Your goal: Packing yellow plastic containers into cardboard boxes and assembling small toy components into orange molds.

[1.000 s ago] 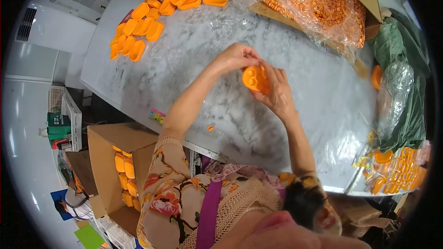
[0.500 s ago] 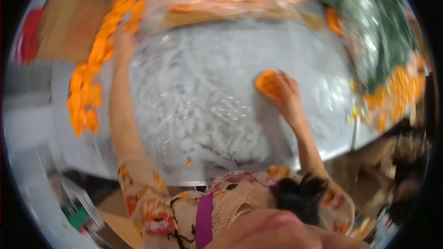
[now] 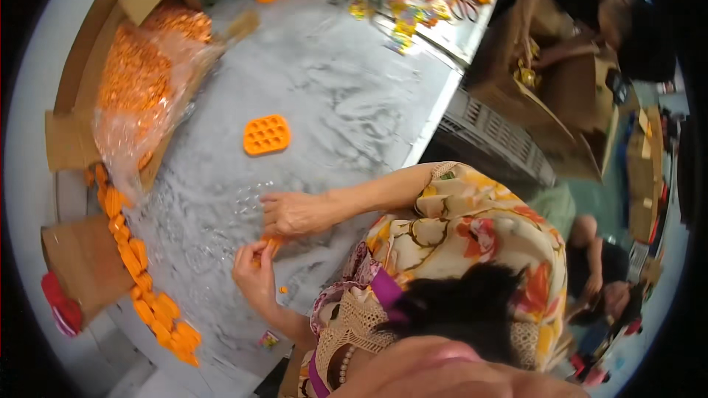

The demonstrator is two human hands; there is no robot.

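We've got a surface that looks like grey marbled stone or laminate, smooth with a slight sheen. Just beyond our hands sits an orange tray with round cups, matt moulded plastic by the look of it. Further out on the left-hand side, a crinkly clear plastic bag shines glossy over small orange bits, sitting in a plain brown cardboard box, matt and rough. Our sleeve is soft floral cloth, and there's a knitted, open-weave cloth trim near the left forearm.
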